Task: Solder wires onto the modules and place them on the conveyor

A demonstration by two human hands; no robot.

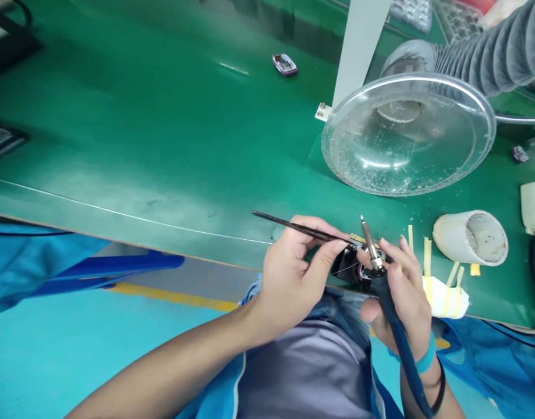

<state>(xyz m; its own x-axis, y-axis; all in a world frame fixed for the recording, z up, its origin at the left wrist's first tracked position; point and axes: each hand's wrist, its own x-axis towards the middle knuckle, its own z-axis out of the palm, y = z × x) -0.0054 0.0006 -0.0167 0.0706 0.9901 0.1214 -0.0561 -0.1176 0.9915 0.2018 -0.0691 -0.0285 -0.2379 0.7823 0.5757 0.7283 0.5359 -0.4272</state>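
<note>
My left hand [293,276] is shut on a pair of dark slim tweezers [297,227], which lie across the fingers with one end reaching out to the left. My right hand [402,297] grips a soldering iron [383,294] with a dark blue handle and a cable trailing down past the wrist. Its metal tip [365,235] points up and away. Between my hands, at the bench edge, sits a small dark electronic part [348,265] with yellow tape [358,238] on it. My fingers partly hide it, so its exact form cannot be made out.
A fume extractor with a round clear hood [409,134] and a grey ribbed hose [485,52] stands close beyond my hands on the green bench mat [162,116]. A white cup [470,237], yellow tape strips [428,256] and a white plug adapter [533,206] lie to the right.
</note>
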